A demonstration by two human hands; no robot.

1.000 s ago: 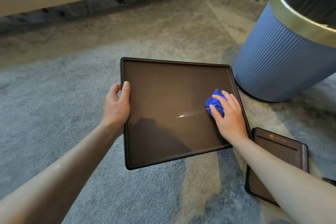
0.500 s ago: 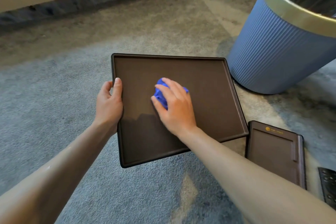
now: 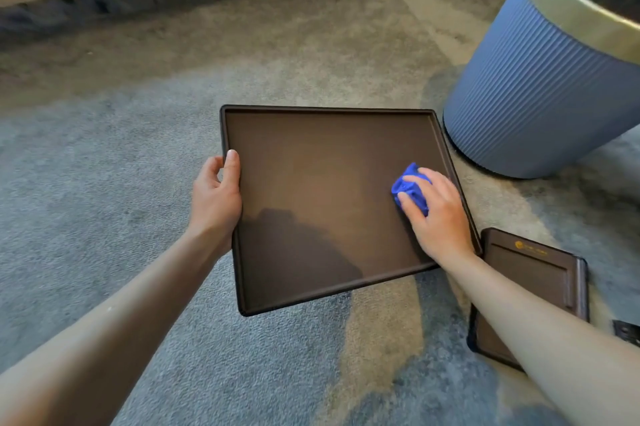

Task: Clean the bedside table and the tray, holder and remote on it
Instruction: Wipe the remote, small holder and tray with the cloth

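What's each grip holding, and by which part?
Left grip holds the tray by its left rim. Right grip holds a bunched blue cloth against the tray floor.

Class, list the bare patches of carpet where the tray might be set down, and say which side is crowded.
Free: the carpet left of the left hand and tray; the stretch between the tray's far rim and the dark strip under the ledge. Crowded: the right, where bin, holder and remote sit close together.

The remote and bin run off the right edge; an arm covers the holder's near corner.
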